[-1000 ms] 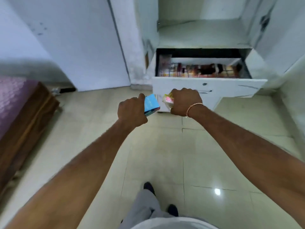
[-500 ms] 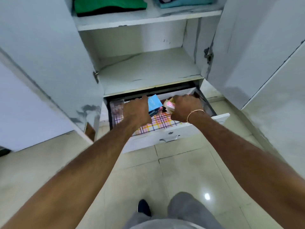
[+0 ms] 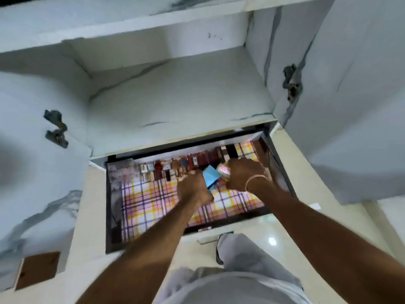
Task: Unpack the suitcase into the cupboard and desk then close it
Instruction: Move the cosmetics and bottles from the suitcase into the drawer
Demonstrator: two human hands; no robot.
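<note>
Both hands over the open white cupboard drawer [image 3: 153, 242], lined with a checked cloth of pink, yellow and purple [image 3: 151, 207]. Left hand [image 3: 192, 187] curled tight round a flat light-blue packet [image 3: 210, 176]; fingers wrapped, no slack in the grip. Right hand [image 3: 243, 175], thin bangle at the wrist, likewise closed round a small crumpled pink-and-yellow packet [image 3: 223, 171]. Packets almost touching, just between the two fists, both hanging above the cloth toward the drawer's back right.

Directly beyond the knuckles: a row of small upright bottles [image 3: 175, 167], dark red, brown and clear, ranged along the rear wall. Blue packet tilted, long axis running from near-right up to far-left, lower edge nearest the lining. Bare cloth lying just below and toward the body from both fists, the left hand nearer the open middle stretch.

Probable stage: setting these two items down in the drawer. Likely need: lower short of the bottle row, since a forward push could topple it. Blue packet smooth and stiff-looking, card or plastic film; pink one softer, wrinkled. Above the drawer, a bare marbled-white shelf [image 3: 179, 102]. Suitcase out of view.
</note>
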